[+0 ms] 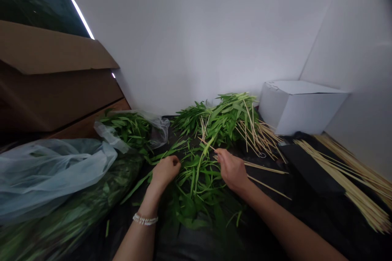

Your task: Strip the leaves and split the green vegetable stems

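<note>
My right hand point(233, 170) pinches a thin bamboo skewer point(207, 143) whose tip points up and left. A pale green stem point(203, 155) crosses by that tip; whether it is pierced I cannot tell. My left hand point(166, 170), with a white beaded bracelet point(145, 220) on its wrist, is closed with fingers curled, just above the leaves; what it holds, if anything, is hidden. Between and below both hands lies a loose heap of long-leaved greens point(192, 195). Behind it is a pile of leafy greens on skewers point(226, 118), the bare skewer ends point(260, 138) sticking out to the right.
At left are a clear plastic bag point(55, 171) of greens, a smaller open bag point(131, 130) of leaves and a cardboard box point(55, 94). A white box point(303, 106) stands at the back right. Bundled loose skewers point(352, 183) lie right, beside a black box-like object point(312, 171).
</note>
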Demonstrator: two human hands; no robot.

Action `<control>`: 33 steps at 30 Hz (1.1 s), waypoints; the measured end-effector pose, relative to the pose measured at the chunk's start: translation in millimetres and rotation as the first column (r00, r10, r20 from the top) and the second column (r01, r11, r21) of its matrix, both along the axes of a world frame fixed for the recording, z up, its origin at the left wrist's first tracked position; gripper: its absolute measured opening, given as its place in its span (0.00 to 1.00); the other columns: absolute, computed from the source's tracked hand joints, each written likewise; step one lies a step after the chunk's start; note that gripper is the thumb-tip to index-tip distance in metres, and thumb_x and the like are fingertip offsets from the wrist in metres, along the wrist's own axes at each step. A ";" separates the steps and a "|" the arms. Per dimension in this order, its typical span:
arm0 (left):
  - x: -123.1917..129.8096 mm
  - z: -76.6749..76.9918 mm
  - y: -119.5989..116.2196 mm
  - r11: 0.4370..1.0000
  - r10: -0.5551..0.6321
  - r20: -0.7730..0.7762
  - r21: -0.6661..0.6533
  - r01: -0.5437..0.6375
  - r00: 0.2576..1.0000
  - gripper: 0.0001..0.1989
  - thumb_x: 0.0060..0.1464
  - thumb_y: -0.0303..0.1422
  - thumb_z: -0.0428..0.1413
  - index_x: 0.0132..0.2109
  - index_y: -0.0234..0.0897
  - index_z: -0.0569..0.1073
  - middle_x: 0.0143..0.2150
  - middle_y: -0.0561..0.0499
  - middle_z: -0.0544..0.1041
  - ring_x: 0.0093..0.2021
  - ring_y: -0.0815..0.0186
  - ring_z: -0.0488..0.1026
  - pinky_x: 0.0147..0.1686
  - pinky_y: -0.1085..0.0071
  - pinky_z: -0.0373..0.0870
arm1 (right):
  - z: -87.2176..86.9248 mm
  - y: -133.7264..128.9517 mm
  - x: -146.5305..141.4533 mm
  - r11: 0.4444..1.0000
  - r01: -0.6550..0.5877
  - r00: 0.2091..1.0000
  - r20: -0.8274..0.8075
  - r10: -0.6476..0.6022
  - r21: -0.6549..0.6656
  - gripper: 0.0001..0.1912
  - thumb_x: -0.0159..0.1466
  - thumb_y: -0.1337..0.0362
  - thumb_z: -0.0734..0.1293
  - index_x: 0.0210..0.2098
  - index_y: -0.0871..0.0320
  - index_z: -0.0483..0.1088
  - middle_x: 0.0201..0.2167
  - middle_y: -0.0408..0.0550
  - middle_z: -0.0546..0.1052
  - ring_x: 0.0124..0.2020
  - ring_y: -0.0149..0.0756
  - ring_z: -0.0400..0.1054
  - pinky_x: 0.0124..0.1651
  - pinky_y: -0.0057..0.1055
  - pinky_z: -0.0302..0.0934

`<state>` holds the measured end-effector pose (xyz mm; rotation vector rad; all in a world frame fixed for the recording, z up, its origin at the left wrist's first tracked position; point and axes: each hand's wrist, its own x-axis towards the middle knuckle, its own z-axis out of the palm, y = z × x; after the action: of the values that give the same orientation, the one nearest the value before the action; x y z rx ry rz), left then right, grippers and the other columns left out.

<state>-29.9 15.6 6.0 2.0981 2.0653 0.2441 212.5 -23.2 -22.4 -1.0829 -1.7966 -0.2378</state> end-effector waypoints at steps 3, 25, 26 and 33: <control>-2.9 -1.7 0.4 1.000 -0.022 -0.004 -0.021 0.022 1.000 0.12 0.49 0.35 0.52 0.38 0.43 0.79 0.40 0.46 0.80 0.43 0.54 0.76 0.37 0.66 0.66 | -0.1 -0.3 -0.1 1.000 0.002 1.000 -0.001 -0.002 -0.002 0.13 0.69 0.67 0.53 0.45 0.60 0.67 0.30 0.47 0.78 0.28 0.32 0.73 0.34 0.26 0.63; 12.4 9.8 0.4 0.998 -0.010 1.000 0.009 -0.061 -0.026 0.22 0.36 0.36 0.69 0.41 0.33 0.79 0.39 0.44 0.81 0.29 0.70 0.73 0.31 0.75 0.69 | -6.9 0.1 -2.9 0.996 -0.023 0.996 0.086 0.030 -0.084 0.15 0.69 0.69 0.54 0.47 0.61 0.69 0.35 0.50 0.77 0.36 0.34 0.73 0.38 0.27 0.63; 15.4 10.2 -0.9 0.999 0.025 0.996 -0.028 -0.030 -0.087 0.22 0.35 0.35 0.70 0.40 0.33 0.79 0.40 0.44 0.81 0.29 0.71 0.73 0.31 0.76 0.69 | -7.8 -0.1 -3.3 0.995 -0.031 0.994 0.100 0.041 -0.093 0.15 0.69 0.70 0.54 0.48 0.61 0.69 0.35 0.50 0.77 0.37 0.35 0.73 0.40 0.27 0.63; 23.5 7.7 -5.1 0.999 0.044 0.992 -0.045 -0.009 -0.122 0.18 0.36 0.32 0.70 0.38 0.32 0.80 0.36 0.46 0.82 0.29 0.72 0.73 0.30 0.79 0.68 | -10.8 -1.0 -4.9 0.987 -0.030 0.978 0.201 0.062 -0.161 0.18 0.67 0.71 0.55 0.52 0.59 0.69 0.37 0.50 0.78 0.37 0.34 0.73 0.42 0.27 0.64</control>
<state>-6.4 10.6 13.7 0.9127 0.9453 1.3448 207.6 -24.1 -33.2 -1.1594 -2.0516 -0.1881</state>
